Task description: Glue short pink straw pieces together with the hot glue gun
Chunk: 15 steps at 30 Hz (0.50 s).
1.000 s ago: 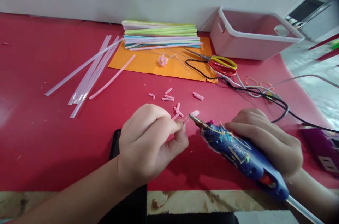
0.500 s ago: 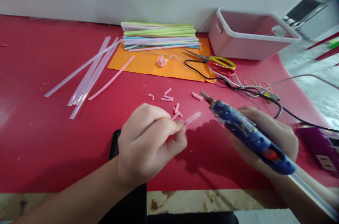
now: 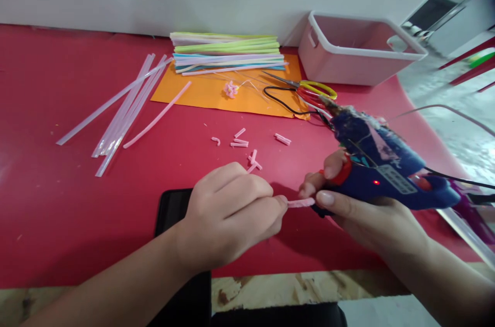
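Observation:
My left hand (image 3: 234,218) is closed, thumb and forefinger pinching a short pink pipe cleaner piece (image 3: 300,203) that points right. Wrapped around a blue hot glue gun (image 3: 381,162) is my right hand (image 3: 371,218); its thumb and fingertips are at the free end of the pink piece. The gun's dirty nozzle points up and left, a red light glows on its side, and a clear glue stick (image 3: 466,236) sticks out behind. Beyond my left hand lie cut pink pieces (image 3: 254,162), with more pink bits (image 3: 240,144) and a small bundle (image 3: 282,139) further back.
Pipe cleaners (image 3: 228,51) and a pink beaded-looking flower (image 3: 231,90) rest on orange paper (image 3: 209,95). Scissors (image 3: 315,91) lie beside a pink bin (image 3: 348,64). Glue sticks (image 3: 124,110) and a long pink pipe cleaner (image 3: 158,115) are left. A black phone (image 3: 170,208) sits under my left arm.
My right hand has turned the glue gun onto its side, nozzle raised, and brought its fingertips to the pink piece. My left hand has shifted slightly right and down.

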Each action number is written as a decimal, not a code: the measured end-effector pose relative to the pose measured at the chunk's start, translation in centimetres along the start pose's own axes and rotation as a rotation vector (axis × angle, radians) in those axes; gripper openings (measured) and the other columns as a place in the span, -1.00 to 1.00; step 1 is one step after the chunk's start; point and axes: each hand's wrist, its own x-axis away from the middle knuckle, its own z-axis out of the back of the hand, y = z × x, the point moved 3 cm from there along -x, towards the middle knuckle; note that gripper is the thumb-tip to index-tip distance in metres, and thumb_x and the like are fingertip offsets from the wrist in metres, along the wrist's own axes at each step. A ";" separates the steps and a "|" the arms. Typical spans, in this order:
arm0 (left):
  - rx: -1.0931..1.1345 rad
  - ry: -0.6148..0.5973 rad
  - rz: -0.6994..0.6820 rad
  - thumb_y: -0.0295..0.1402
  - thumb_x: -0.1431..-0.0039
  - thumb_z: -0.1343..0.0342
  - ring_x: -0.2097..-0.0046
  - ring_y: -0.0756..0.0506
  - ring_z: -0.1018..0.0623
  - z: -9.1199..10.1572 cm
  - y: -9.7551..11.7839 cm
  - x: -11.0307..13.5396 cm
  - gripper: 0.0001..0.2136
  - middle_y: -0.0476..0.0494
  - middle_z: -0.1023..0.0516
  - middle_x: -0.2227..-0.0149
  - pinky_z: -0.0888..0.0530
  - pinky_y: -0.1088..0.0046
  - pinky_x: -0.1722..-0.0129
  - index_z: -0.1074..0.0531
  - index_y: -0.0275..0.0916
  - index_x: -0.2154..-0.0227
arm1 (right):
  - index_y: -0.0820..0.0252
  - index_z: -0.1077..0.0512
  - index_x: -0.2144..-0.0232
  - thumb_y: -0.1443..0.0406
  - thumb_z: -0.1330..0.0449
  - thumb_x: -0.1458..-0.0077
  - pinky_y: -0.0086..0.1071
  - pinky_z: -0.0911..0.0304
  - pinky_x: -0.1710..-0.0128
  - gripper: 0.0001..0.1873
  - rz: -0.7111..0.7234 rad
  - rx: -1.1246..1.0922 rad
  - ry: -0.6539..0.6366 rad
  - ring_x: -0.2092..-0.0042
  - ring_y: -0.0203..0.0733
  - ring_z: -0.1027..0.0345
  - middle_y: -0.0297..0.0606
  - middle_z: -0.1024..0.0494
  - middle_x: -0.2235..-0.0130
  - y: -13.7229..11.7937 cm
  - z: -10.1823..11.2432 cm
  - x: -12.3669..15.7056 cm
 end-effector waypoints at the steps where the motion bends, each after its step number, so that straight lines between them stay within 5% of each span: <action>1: 0.003 -0.004 -0.011 -0.52 -0.16 -0.24 0.44 0.00 -0.48 0.0 0.0 0.0 -0.90 -0.07 -0.57 0.45 -0.45 0.42 0.41 -0.49 -0.27 0.45 | -0.03 -0.29 0.25 0.25 -0.36 -0.06 -0.33 -0.46 0.25 -0.69 0.008 0.015 -0.010 0.23 -0.18 -0.54 -0.39 -0.58 0.34 0.1 0.0 0.0; 11: 0.112 -0.025 0.038 -0.54 -0.11 -0.25 0.41 -0.03 -0.45 -0.7 -0.5 0.4 -0.92 -0.10 -0.53 0.40 -0.43 0.40 0.37 -0.50 -0.25 0.38 | 0.03 -0.37 0.17 0.17 -0.29 -0.13 -0.33 -0.43 0.28 -0.76 0.059 0.235 -0.022 0.25 -0.19 -0.48 -0.33 -0.56 0.29 1.0 0.9 0.2; 15: 0.339 -0.077 0.198 -0.56 -0.07 -0.17 0.33 -0.07 -0.49 -1.0 -0.9 0.4 -0.78 -0.17 -0.55 0.31 -0.47 0.39 0.32 -0.52 -0.30 0.19 | 0.05 -0.41 0.21 0.17 -0.32 -0.11 -0.37 -0.41 0.25 -0.78 0.071 0.267 -0.001 0.25 -0.23 -0.46 -0.36 -0.54 0.30 0.8 1.0 0.1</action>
